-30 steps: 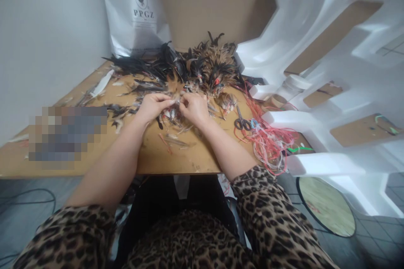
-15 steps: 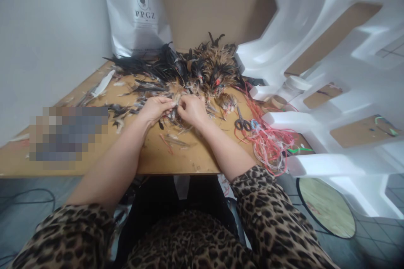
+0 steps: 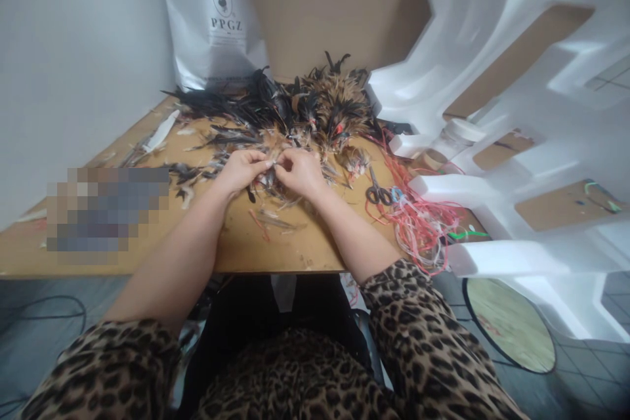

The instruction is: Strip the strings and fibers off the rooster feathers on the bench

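- Both hands meet at the middle of the tabletop (image 3: 236, 256): left hand (image 3: 241, 169) and right hand (image 3: 299, 170), fingertips almost touching, pinching a small tuft of feathers (image 3: 272, 174) between them.
- The step looks like gathering or sorting a little bunch, right at the near edge of the big feather pile (image 3: 315, 108).
- Next move calls for a firm pinch on the quills so the tuft stays together.
- Scissors (image 3: 378, 191) and red cord (image 3: 418, 223) lie near the right hand, untouched.
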Motion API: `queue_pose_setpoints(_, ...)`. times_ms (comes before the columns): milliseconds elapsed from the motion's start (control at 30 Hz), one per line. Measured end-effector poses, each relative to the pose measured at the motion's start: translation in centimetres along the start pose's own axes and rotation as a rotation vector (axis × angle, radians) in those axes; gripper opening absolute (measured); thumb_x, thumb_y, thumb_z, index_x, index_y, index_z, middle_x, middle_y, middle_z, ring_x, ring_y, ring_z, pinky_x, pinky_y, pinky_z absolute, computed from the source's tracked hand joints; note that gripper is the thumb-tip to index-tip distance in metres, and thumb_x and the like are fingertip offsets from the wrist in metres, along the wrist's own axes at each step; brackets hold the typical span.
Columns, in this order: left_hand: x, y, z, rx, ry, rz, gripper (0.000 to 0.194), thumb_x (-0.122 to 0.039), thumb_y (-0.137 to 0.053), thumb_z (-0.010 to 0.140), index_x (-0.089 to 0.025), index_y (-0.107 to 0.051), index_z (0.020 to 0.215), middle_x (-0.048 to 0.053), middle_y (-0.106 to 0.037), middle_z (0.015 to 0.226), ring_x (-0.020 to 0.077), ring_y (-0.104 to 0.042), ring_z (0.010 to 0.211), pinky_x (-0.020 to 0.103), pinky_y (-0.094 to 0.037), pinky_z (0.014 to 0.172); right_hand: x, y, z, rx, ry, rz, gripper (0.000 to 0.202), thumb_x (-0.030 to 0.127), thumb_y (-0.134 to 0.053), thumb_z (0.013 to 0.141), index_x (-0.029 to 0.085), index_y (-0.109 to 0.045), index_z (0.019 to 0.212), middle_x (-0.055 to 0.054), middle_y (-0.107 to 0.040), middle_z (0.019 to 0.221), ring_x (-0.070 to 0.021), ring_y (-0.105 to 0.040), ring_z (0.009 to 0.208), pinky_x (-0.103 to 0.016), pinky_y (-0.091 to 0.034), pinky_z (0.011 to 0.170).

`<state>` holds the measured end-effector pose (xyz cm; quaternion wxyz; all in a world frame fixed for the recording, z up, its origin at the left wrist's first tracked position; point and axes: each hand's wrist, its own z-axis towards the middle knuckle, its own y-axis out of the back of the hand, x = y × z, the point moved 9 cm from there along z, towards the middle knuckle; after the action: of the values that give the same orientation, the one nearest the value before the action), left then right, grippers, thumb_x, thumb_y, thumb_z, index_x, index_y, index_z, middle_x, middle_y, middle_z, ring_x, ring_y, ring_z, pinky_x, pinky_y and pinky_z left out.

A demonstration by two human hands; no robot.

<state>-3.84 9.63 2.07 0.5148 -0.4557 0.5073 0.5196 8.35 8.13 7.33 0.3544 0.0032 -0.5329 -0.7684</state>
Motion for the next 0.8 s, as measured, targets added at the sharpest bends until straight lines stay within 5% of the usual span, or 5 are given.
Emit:
queue_pose_setpoints(367,-0.3,0.2,0.1,-0.001,-0.042,-0.014,0.020,-0.030,-0.074,0.060,-0.013,-0.064,0.065,-0.001,-0.056,0.050,0.0069,-0.045,0.041,0.019,-0.035,0.042,0.4,0.5,-0.1,-0.042,0.034,-0.018,0.018,0.028,-0.051,0.081,0.018,-0.065,0.075,-0.006,-0.066,0.088,-0.0207,-0.052,0.093,-0.037,-0.024,0.089)
queue_pose_setpoints(633,0.2,0.7,0.4,-0.025,-0.023,-0.159,0.022,-0.029,-0.075,0.057,-0.013,-0.062,0.063,-0.001,-0.054,0.048,0.0059,-0.043,0.040,0.019,-0.035,0.043,-1.7,-0.7,0.3,-0.147,-0.057,0.411,0.016,0.028,-0.053,0.078,0.019,-0.065,0.073,-0.001,-0.064,0.079,-0.0139,-0.057,0.078,-0.026,-0.041,0.077)
queue_pose_setpoints(800,0.2,0.9,0.5,-0.018,-0.040,-0.099,0.022,-0.030,-0.074,0.059,-0.012,-0.062,0.065,-0.002,-0.051,0.046,0.0062,-0.042,0.038,0.019,-0.034,0.040,-2.2,-0.4,0.3,-0.176,-0.057,0.441,0.017,0.032,-0.058,0.074,0.019,-0.066,0.080,-0.001,-0.064,0.082,-0.0144,-0.056,0.080,-0.028,-0.043,0.078)
